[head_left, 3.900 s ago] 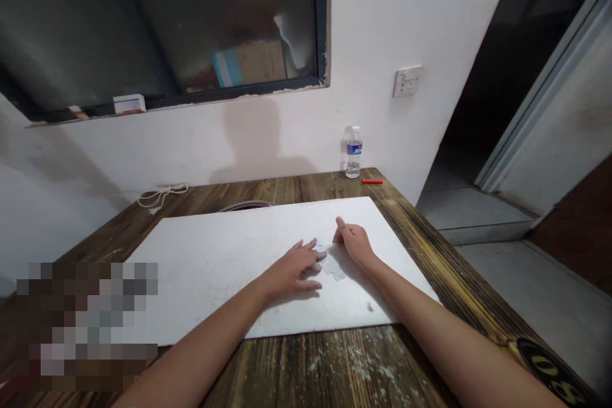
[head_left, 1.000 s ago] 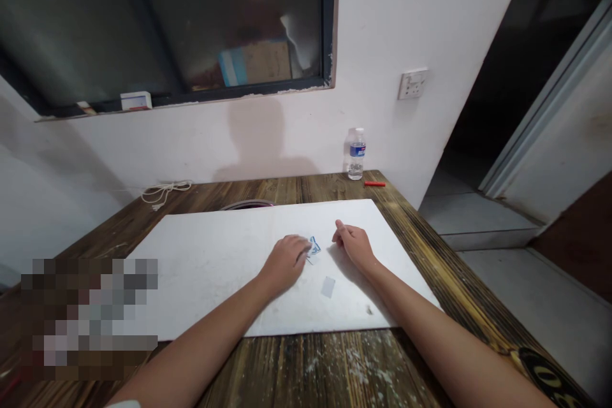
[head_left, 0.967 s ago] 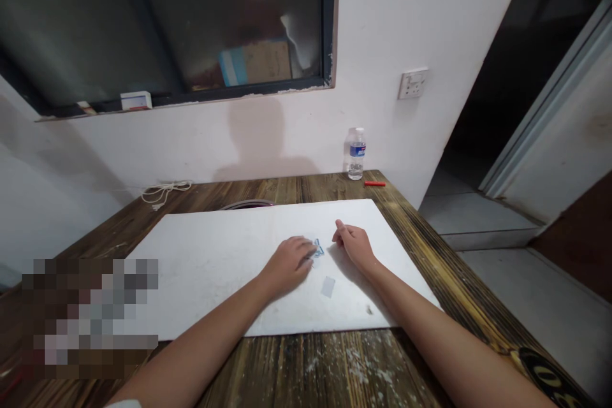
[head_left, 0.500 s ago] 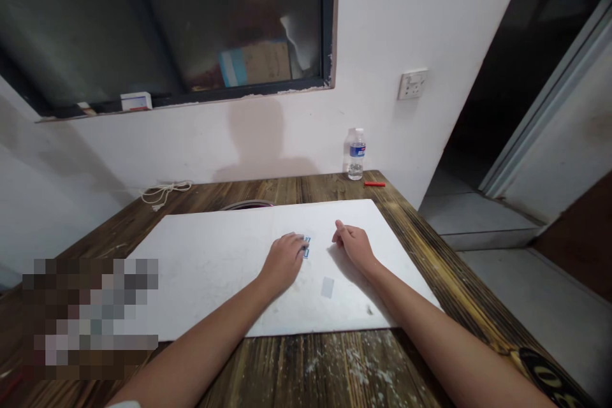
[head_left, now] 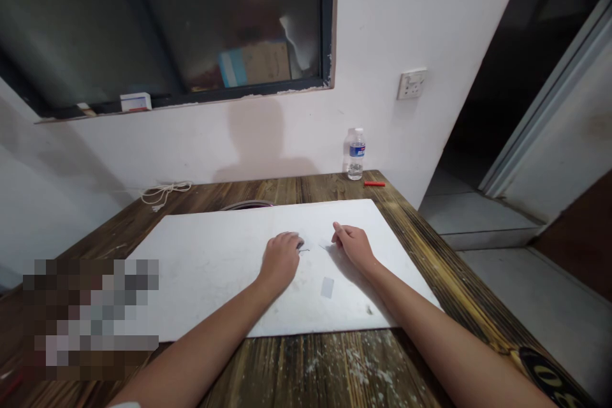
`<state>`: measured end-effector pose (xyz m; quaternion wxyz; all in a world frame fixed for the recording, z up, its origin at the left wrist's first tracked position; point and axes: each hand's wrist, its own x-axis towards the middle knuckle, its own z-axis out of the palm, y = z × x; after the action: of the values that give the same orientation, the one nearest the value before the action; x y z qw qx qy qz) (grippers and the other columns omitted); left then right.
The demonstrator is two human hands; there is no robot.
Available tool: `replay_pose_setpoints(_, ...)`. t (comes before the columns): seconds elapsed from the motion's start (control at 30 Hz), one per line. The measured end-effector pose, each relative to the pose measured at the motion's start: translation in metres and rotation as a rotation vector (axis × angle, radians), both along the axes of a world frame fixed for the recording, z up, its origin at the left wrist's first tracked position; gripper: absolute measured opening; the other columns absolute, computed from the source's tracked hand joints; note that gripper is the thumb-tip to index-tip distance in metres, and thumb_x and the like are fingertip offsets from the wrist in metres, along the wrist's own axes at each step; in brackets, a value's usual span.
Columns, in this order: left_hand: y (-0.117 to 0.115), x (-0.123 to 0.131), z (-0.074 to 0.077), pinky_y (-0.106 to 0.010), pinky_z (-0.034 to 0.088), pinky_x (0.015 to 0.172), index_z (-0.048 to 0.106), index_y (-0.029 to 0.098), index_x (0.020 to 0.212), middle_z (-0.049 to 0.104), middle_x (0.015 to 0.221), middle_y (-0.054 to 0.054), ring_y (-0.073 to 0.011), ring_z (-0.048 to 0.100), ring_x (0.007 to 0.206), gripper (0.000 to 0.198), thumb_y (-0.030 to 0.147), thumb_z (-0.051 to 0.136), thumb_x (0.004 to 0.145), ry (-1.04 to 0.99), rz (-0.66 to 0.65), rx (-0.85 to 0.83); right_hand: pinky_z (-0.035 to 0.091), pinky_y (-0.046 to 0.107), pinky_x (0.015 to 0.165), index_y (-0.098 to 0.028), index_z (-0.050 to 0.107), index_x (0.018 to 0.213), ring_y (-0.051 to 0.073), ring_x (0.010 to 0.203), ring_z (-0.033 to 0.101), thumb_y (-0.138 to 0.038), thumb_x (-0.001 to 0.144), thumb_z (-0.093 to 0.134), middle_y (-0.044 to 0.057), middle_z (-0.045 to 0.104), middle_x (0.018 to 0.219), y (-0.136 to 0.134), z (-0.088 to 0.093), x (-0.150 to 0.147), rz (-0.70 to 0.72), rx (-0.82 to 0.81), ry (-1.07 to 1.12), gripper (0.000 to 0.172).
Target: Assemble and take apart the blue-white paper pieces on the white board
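Work is looking only partway through to me: one pale rectangular piece is lying flat on the white board, apart from both hands, toward the near edge and right of centre, while a thin dark sliver is showing at the fingertips of my left hand. I am judging the first as set aside and the second as not yet laid down. My left hand is resting on the board with its fingers curled to a narrow gap; I cannot tell whether they are gripping the sliver or only touching it. My right hand is resting nearer the board's right edge, fingers folded in and thumb raised. A faint line is running just beside it; whether I am holding anything there, I cannot tell. At the far right corner of the wooden worktop, a bottle is standing upright, with a red stick lying just beside it. Toward the far left corner, a pale cord is lying in loops.
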<state>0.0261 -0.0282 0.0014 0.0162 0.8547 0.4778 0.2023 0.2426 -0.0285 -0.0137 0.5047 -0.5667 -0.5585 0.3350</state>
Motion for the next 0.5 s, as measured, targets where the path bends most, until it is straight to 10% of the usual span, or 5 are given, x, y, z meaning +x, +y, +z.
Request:
replay_pose_setpoints(0.1,-0.001,-0.002,-0.002,-0.055,0.031,0.107,0.057,0.017,0.124,0.051,0.14,-0.015,-0.0362,0.039,0.134,0.036,0.029,0.051,0.09,0.06,0.047,-0.046,0.036,0.029,0.056,-0.019,0.062,0.058,0.015,0.051,0.05,-0.059,0.089,0.043,0.0,0.055,0.051,0.001,-0.001,0.001,0.005,-0.001,-0.025,0.054)
replay_pose_setpoints(0.33,-0.01,-0.001,0.018,-0.05,0.015,0.117,0.057,0.028,0.125,0.044,0.149,-0.006,-0.029,0.029,0.143,0.053,0.055,0.065,0.08,0.142,-0.666,-0.295,0.039,0.029,0.063,-0.02,0.07,0.076,0.017,0.061,0.055,-0.046,0.087,0.045,0.0,0.061,0.059,0.007,-0.004,0.003,0.012,0.07,-0.107,0.038)
replay_pose_setpoints(0.5,-0.008,0.001,0.014,-0.045,0.027,0.112,0.066,0.023,0.095,0.058,0.136,-0.007,-0.0292,0.039,0.137,0.034,0.047,0.075,0.073,0.025,-0.607,-0.272,0.042,0.031,0.066,-0.019,0.071,0.086,0.017,0.064,0.055,-0.033,0.079,0.048,0.001,0.063,0.065,0.007,-0.003,0.002,-0.004,0.118,-0.056,0.028)
